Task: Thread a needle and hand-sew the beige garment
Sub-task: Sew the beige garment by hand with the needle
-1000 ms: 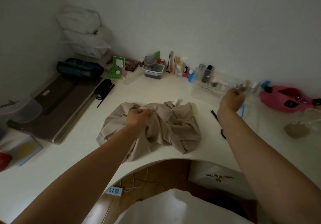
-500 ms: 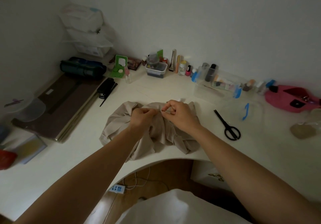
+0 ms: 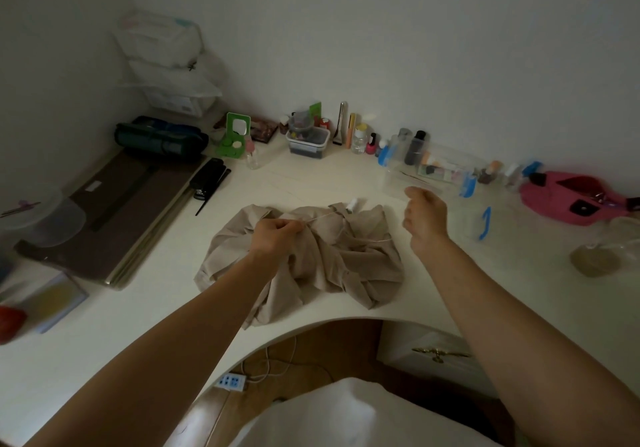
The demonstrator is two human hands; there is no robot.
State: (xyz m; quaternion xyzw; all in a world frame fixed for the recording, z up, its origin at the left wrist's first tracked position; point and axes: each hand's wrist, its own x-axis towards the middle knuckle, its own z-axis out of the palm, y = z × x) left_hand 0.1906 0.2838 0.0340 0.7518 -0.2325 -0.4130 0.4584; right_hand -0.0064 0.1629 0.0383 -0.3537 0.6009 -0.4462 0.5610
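My crumpled cloth garment [image 3: 346,263] is plain beige, the small thread spool [image 3: 352,204] white, the desk [image 3: 311,183] cream; a pink fabric pouch [image 3: 554,200] sits at its right edge.

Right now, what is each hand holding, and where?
The left hand pinches the beige garment at a bunched fold near its far edge. The right hand seems to pinch the thread; where cannot be told.

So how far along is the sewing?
Done: the beige garment lies bunched on the desk, and thread is drawn off the white spool. In hand: the left hand grips it while the right hand, curled, seems to pull a strand taut. Left: the stitching; no needle or seam is clear enough to see.
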